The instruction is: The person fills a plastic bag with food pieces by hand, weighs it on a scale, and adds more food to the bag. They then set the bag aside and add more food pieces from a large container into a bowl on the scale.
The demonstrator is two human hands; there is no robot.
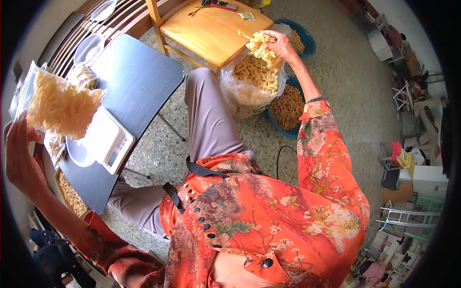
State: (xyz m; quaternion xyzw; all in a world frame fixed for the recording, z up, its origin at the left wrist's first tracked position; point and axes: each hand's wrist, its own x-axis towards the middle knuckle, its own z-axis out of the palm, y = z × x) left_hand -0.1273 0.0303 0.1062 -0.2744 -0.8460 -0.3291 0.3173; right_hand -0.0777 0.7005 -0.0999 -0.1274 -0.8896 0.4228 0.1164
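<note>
head view. markings on the front panel of the white scale (113, 139) and on the small packet (248, 16) lying on the wooden chair (211, 29) are too small to read. the left hand (19, 153) is raised at the left edge of the frame; its grip is closed on the edge of a clear small bag (60, 108) filled with pale fried strips. the small bag is held up above the dark table (139, 77), just left of the scale and apart from it. the right hand (283, 45) is stretched forward; its grip is closed around a handful of strips (261, 45), some of which hang down from the fingers. the handful is directly above the open mouth of a large clear bag (252, 84), which stands on the floor beside the person's knee and is nearly full of the same pale strips. a blue basin (288, 108) of darker brown sticks sits touching the large bag on its right, and a second basin (302, 41) lies behind the right hand. round plates (89, 48) rest at the far end of the table.
</note>
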